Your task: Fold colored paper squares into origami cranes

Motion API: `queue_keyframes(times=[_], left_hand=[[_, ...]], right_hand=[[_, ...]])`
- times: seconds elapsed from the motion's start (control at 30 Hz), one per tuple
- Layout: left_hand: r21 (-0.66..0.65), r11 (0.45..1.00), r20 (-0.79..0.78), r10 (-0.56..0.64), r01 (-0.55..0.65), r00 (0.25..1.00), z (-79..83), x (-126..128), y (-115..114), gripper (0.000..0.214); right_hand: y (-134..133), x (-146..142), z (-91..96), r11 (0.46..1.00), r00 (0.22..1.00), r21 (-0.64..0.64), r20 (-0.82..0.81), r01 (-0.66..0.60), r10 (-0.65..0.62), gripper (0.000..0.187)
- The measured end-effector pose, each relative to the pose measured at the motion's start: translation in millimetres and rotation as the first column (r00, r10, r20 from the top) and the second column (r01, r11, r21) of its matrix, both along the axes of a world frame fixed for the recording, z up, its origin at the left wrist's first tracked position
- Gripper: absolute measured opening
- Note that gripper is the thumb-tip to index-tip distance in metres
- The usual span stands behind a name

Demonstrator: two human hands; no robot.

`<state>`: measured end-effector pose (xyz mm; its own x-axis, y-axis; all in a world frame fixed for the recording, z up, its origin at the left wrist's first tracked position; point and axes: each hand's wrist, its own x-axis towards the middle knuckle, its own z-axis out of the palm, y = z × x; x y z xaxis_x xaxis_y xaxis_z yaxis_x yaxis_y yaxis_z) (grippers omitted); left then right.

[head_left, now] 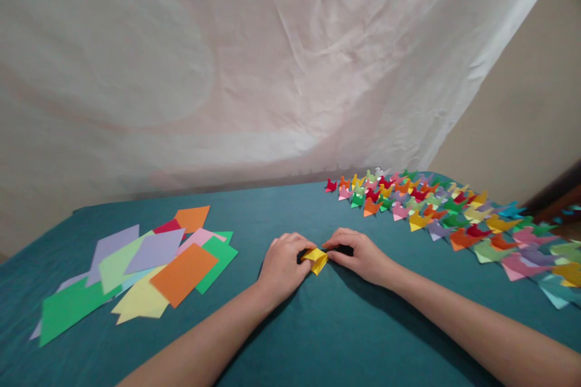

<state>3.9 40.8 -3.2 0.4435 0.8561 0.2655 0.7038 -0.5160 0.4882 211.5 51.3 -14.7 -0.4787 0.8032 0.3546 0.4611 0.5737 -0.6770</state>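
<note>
Yellow paper, creased into a small folded piece, sits between the two bare hands in the head view, low over the middle of a table spread with dark teal cloth. The left hand grips its left side, the fingers curled and bent in; where the left thumb presses is partly hidden. The right hand pinches the opposite corner between thumb and forefinger. Held from both ends like this, the small piece is probably kept steady, with the creases between the fingertips left exposed; both hands are close to the cloth, which likely gives them support.

On the person's left, flat rectangular paper sheets in orange, green, lilac, yellow and pink overlap in a loose spread, apart from the left hand. Fanned out this way, many of the colours show at once and single sheets would seem easy to lift.

Along the right side, small bird-shaped folded papers in many colours stand upright in slanting rows. The rows look set to one side so the middle gives both hands room, and their ordered spacing seems meant to keep them from crushing one another.

Behind the table hangs a wrinkled pale cloth sheet, with a plain beige wall beyond its right edge. No brand, label or writing can be read on anything.
</note>
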Motion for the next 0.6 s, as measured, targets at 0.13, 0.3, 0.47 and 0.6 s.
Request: queue_keyframes(times=[0.13,0.3,0.47,0.6], left_hand=[[-0.006,1.000,-0.009,0.000,0.000,1.000,0.2,0.5,0.6,0.022],[-0.009,1.000,0.000,0.003,-0.003,1.000,0.1,1.2,0.5,0.016],[-0.008,1.000,-0.002,0.017,-0.017,1.000,-1.0,1.1,0.6,0.019],[-0.010,1.000,0.003,0.021,-0.021,1.000,-1.3,1.1,0.6,0.020]], right_hand=[[1.0,-0.6,-0.4,1.000,1.000,-0.022,-0.004,-0.018,0.018,0.013],[3.2,-2.7,-1.5,0.999,0.999,-0.029,0.050,0.013,-0.012,0.012],[4.8,-4.3,-4.2,0.999,0.997,-0.018,0.064,0.032,-0.030,0.012],[4.4,-6.0,-4.3,0.999,0.995,-0.015,0.091,0.047,-0.045,0.012]])
